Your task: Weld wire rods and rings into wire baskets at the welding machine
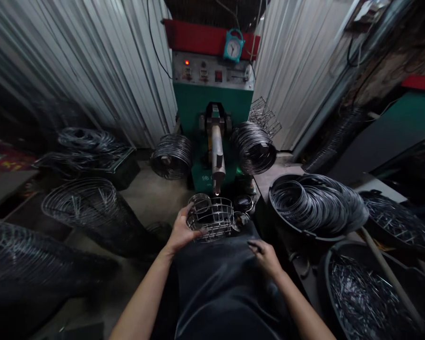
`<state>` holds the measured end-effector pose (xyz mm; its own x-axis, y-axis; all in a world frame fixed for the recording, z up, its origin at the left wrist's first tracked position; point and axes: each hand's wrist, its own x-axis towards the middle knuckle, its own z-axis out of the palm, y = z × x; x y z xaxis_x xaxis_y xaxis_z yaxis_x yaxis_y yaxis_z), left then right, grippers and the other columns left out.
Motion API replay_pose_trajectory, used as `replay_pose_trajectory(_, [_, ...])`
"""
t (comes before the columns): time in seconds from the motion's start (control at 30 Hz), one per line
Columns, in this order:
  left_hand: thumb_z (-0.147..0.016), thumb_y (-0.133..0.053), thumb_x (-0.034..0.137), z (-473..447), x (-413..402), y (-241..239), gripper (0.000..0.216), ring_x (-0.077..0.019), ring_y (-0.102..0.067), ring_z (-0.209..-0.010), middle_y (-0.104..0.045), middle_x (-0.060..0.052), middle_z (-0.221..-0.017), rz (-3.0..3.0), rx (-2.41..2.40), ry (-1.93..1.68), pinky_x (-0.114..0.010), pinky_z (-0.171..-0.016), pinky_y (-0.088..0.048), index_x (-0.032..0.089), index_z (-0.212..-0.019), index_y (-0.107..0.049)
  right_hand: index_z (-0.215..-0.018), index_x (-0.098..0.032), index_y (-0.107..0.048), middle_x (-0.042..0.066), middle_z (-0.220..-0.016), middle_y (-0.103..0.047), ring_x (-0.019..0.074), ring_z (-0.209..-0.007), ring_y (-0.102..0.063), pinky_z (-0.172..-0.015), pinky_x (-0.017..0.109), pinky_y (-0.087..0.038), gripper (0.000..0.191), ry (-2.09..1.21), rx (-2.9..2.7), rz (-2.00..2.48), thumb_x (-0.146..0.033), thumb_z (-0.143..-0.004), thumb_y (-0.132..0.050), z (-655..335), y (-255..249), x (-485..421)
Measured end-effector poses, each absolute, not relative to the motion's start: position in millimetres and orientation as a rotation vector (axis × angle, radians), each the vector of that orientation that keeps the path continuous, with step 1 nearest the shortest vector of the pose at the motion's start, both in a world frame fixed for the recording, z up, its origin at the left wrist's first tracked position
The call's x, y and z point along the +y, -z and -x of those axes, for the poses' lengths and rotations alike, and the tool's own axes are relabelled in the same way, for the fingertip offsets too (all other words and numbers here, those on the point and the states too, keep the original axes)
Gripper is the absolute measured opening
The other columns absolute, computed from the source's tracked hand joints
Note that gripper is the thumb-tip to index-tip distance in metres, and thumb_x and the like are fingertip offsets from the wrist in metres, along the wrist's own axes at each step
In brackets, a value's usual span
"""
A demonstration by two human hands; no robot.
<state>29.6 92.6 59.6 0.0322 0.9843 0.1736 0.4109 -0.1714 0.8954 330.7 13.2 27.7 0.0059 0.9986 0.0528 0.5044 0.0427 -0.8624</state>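
Observation:
My left hand (181, 232) grips the left side of a small round wire basket (221, 215), thumb low and fingers up by its rim. The basket sits just below the tip of a spot welder's metal arm (217, 153), where a small bright glow shows. To the right of the basket, over the dark apron (216, 274), my right hand (265, 257) is partly closed, fingertips drawn together and pointing left. Whatever lies in its fingertips is too dark and small to make out.
Behind stands the green machine (216, 99) with a teal clock (233, 46). Wire coils (172, 156) flank its arm. On the right, a tub (293, 224) holds wire rings, and another tub (326, 288) holds short metal pieces. Stacked wire frames (80, 203) stand left.

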Motion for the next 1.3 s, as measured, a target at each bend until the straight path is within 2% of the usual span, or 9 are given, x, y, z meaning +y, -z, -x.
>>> replay_pose_trajectory(0.1, [-0.046, -0.081, 0.035, -45, 84, -82, 0.093, -0.0284, -0.045, -0.116, -0.047, -0.01, -0.124, -1.956, 1.535, -0.966, -0.044, -0.1, -0.036, 0.022, -0.128, -0.039, -0.095, -0.024, -0.065, 0.002, -0.083, -0.07, 0.0197, -0.078, -0.065, -0.07, 0.028, -0.046, 0.026, -0.819, -1.856, 1.493, -0.021, -0.07, -0.061, -306, -81, 35])
replay_pose_trajectory(0.27, [-0.049, -0.078, 0.034, -71, 75, -113, 0.088, -0.0305, -0.043, -0.115, -0.048, -0.011, -0.124, -2.258, 1.64, -0.775, -0.045, -0.097, -0.033, 0.023, -0.127, -0.039, -0.087, -0.024, -0.059, -0.002, -0.069, -0.065, 0.0159, -0.065, -0.061, -0.055, 0.02, -0.036, 0.023, -0.587, -2.079, 1.665, -0.016, -0.066, -0.065, -265, -128, 62])
replay_pose_trajectory(0.43, [-0.05, -0.075, 0.032, -76, 68, -116, 0.086, -0.0302, -0.043, -0.114, -0.049, -0.011, -0.123, -2.348, 1.622, -0.74, -0.044, -0.096, -0.032, 0.021, -0.127, -0.038, -0.084, -0.022, -0.059, -0.001, -0.071, -0.066, 0.0155, -0.066, -0.06, -0.057, 0.021, -0.037, 0.018, -0.458, -1.998, 1.654, -0.012, -0.069, -0.058, -246, -112, 60])
replay_pose_trajectory(0.6, [-0.049, -0.076, 0.033, -70, 69, -110, 0.087, -0.03, -0.044, -0.114, -0.049, -0.009, -0.122, -2.257, 1.609, -0.734, -0.044, -0.097, -0.032, 0.024, -0.127, -0.038, -0.083, -0.019, -0.065, 0.0, -0.078, -0.068, 0.0147, -0.076, -0.063, -0.069, 0.023, -0.045, 0.019, -0.787, -1.951, 1.31, -0.01, -0.075, -0.05, -254, -99, 57])
replay_pose_trajectory(0.73, [-0.048, -0.077, 0.035, -65, 74, -107, 0.088, -0.0305, -0.044, -0.114, -0.048, -0.009, -0.122, -2.2, 1.582, -0.735, -0.045, -0.097, -0.033, 0.023, -0.127, -0.04, -0.093, -0.017, -0.067, 0.005, -0.09, -0.069, 0.0172, -0.087, -0.063, -0.079, 0.028, -0.046, 0.021, -0.852, -2.131, 1.181, -0.013, -0.078, -0.052, -262, -107, 63])
replay_pose_trajectory(0.9, [-0.047, -0.078, 0.037, -60, 81, -102, 0.09, -0.0311, -0.044, -0.114, -0.048, -0.009, -0.122, -2.171, 1.547, -0.745, -0.045, -0.097, -0.034, 0.024, -0.127, -0.04, -0.101, -0.019, -0.066, 0.005, -0.093, -0.067, 0.0178, -0.088, -0.062, -0.077, 0.027, -0.047, 0.029, -0.764, -2.288, 1.219, -0.014, -0.072, -0.064, -260, -113, 67])
replay_pose_trajectory(1.13, [-0.048, -0.077, 0.037, -53, 95, -91, 0.089, -0.0302, -0.045, -0.115, -0.047, -0.008, -0.124, -2.136, 1.536, -0.772, -0.044, -0.097, -0.035, 0.023, -0.128, -0.039, -0.092, -0.018, -0.067, 0.005, -0.085, -0.067, 0.0153, -0.08, -0.063, -0.071, 0.024, -0.048, 0.02, -0.645, -2.302, 1.128, -0.009, -0.076, -0.058, -252, -102, 79])
replay_pose_trajectory(1.3, [-0.048, -0.076, 0.033, -48, 114, -83, 0.09, -0.0293, -0.044, -0.117, -0.047, -0.009, -0.124, -2.145, 1.499, -0.8, -0.044, -0.099, -0.034, 0.023, -0.129, -0.037, -0.092, -0.018, -0.066, 0.006, -0.087, -0.067, 0.0153, -0.081, -0.063, -0.073, 0.024, -0.048, 0.02, -0.607, -2.311, 1.104, -0.008, -0.077, -0.057, -249, -94, 96])
